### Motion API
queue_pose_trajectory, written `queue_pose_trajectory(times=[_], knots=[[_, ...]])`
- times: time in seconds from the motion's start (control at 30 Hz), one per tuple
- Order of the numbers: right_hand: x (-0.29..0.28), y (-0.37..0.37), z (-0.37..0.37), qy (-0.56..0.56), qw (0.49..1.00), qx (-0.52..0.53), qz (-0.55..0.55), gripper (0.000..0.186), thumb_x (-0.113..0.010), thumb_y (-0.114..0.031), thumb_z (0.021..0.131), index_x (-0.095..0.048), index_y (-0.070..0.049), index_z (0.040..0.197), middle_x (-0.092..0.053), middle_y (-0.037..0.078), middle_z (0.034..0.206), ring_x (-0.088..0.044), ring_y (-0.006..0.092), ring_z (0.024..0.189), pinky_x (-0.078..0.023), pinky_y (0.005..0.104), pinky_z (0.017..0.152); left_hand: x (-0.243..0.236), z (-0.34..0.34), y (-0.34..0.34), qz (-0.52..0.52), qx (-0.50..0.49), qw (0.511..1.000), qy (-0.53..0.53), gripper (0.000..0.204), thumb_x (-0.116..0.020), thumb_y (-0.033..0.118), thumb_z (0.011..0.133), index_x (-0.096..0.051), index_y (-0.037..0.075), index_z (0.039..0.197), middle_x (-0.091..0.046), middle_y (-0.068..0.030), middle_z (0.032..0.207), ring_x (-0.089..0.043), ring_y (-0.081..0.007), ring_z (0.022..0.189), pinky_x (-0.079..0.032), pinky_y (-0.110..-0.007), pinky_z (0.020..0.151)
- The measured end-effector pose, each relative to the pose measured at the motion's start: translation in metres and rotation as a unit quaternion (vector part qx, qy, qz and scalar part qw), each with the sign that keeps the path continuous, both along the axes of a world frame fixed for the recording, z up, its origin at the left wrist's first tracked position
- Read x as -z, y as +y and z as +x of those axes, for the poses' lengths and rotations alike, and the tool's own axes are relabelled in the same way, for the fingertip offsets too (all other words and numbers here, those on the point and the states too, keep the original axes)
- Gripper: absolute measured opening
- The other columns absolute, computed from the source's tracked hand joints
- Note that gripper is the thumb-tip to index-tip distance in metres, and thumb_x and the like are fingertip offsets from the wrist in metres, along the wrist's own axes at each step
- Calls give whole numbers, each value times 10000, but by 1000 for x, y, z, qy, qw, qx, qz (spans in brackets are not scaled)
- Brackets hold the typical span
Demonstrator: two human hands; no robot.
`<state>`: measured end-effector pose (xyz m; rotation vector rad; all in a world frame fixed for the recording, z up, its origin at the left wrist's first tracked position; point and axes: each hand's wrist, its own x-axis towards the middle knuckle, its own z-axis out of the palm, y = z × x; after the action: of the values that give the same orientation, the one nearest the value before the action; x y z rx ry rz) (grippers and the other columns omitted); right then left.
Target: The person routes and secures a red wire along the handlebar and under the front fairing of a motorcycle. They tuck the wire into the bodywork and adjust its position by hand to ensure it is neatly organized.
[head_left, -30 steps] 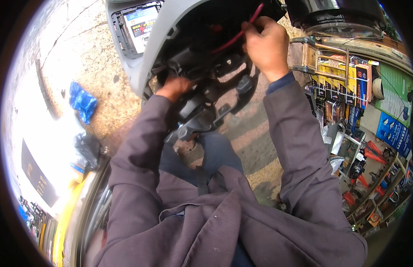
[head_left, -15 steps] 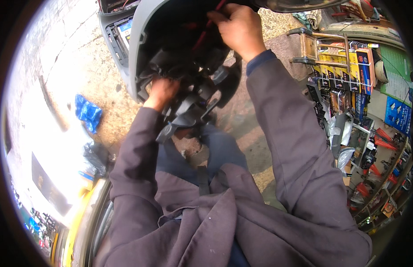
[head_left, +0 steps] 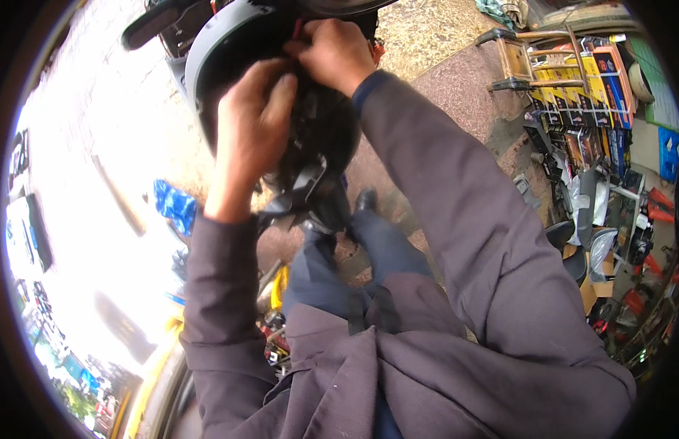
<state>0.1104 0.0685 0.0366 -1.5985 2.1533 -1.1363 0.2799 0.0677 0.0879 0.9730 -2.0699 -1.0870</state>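
Note:
A dark, hollow front section of a scooter-like vehicle, with a curved grey shell [head_left: 196, 69], stands before me at the top. My right hand [head_left: 336, 57] is at its upper opening, closed with thumb and finger pinched on a thin red wire-like piece [head_left: 298, 28], of which only a short bit shows. My left hand [head_left: 253, 110] is raised in front of the opening beside it, fingers curled and thumb pointing up; anything between its fingers is hidden. Black plastic parts [head_left: 303, 186] hang below the hands, above my legs. The cavity's inside is too dark to make out.
A small wooden stool [head_left: 513, 60] stands at the far right beside stacked yellow-and-black boxes [head_left: 573, 102]. Loose parts and bags [head_left: 592, 201] crowd the right side. A crumpled blue plastic bag [head_left: 175, 206] lies on the floor at left. A black seat-like part [head_left: 160, 22] is at the upper left.
My left hand has come up out of the lower dark parts to beside my right hand. The right hand sits further left, still pinching the red piece. The view has shifted.

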Motion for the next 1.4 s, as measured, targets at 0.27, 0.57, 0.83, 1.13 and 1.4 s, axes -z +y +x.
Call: queue_pose_trajectory(times=[0.27,0.57,0.83,1.13,1.4], knots=[[-4,26,-33,-66,995,-53,-51,186,-681,-222,809,-729,-45,846,-698,204,818,-685,406,842,-559,480,789,12,-56,-37,-87,-111,969,-201,304,-654,240,923,-714,6,1108,-730,-222,948,-728,-274,833,-535,-368,761],[9,38,-150,-173,980,-100,-22,215,-714,-250,851,-738,-64,958,-729,151,857,-708,331,807,-567,391,754,20,-82,-35,-225,-164,925,-257,394,-729,242,883,-661,1,1187,-673,-205,1190,-604,-332,1172,-442,-461,1005],[22,-6,-165,-170,964,-150,-140,266,-689,-255,856,-737,-79,1050,-676,210,995,-634,395,1015,-513,450,904,38,-83,-32,-164,-264,903,-297,443,-690,213,875,-617,-12,1250,-624,-216,1268,-542,-365,1236,-373,-479,1071],[41,-70,-161,-201,876,-270,-344,147,-694,-130,844,-675,-28,948,-688,156,875,-675,356,832,-519,444,722,53,-66,-34,-260,-275,819,-432,534,-592,351,928,-575,18,1346,-540,-234,1417,-400,-429,1380,-96,-546,1217],[46,-99,-173,-110,874,-282,-381,160,-733,-126,808,-695,-62,950,-693,131,843,-678,321,775,-523,423,660,31,-97,-17,-244,-315,833,-384,172,-551,161,896,-587,34,1006,-594,-130,819,-554,-209,750,-460,-349,705]])
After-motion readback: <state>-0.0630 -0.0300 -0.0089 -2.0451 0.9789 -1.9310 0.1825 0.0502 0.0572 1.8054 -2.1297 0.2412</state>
